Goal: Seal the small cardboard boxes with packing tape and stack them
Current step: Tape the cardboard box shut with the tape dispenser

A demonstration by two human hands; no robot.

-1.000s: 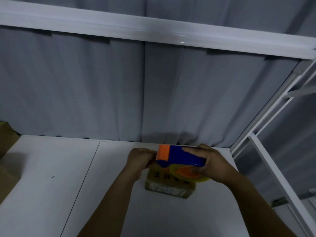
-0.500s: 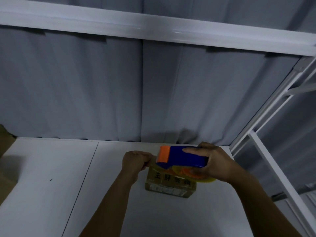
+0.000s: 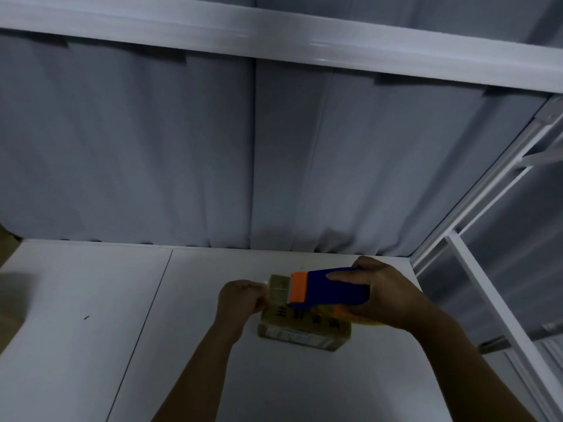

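Note:
A small brown cardboard box [image 3: 300,332] with dark print on top and a white label on its near side lies on the white table [image 3: 91,330]. My right hand [image 3: 384,295] grips a blue tape dispenser [image 3: 332,289] with an orange front, held just over the box's right part; its yellow tape roll shows below. My left hand [image 3: 239,300] pinches the free end of the clear tape [image 3: 274,289] at the box's left end. The stretch of tape spans from my left hand to the dispenser's front.
Grey curtains hang behind the table. A white overhead beam [image 3: 274,35] crosses the top and a white metal frame [image 3: 487,300] stands along the right side. A brown cardboard piece [image 3: 6,242] shows at the far left edge.
My hands have drawn apart: the dispenser has shifted right along the box while my left hand stayed at the left end, so more tape is pulled out.

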